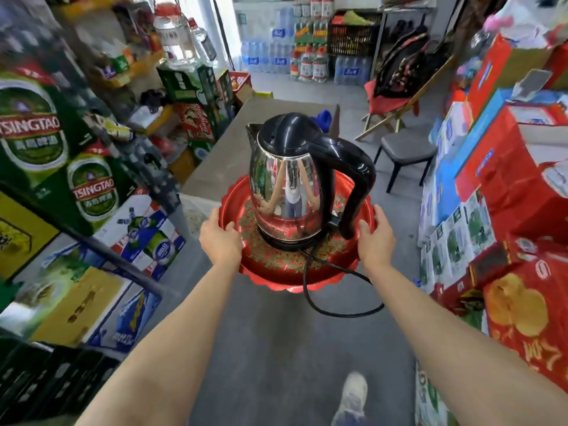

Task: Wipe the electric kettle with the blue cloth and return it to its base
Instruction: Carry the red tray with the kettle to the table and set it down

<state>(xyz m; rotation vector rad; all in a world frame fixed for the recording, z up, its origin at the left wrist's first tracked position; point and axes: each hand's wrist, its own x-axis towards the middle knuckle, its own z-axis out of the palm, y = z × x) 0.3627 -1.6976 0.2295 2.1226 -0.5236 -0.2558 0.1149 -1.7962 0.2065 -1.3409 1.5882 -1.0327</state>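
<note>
1. Both hands, left hand point(219, 238) and right hand point(375, 238), are curled around the red tray point(295, 276) rim.
2. On it, the electric kettle point(289, 176) is seated on its base point(290, 241).
3. Wiping is judged not begun; the tray must be set on the table point(221, 158), where the blue cloth point(322, 118) lies.

aisle floor point(276, 348): open | stacked boxes point(522, 186) flank both sides | table point(233, 149) ahead, far end possibly cluttered

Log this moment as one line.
hands: left, right carrying red tray | kettle on base | blue cloth on table, untouched
</note>
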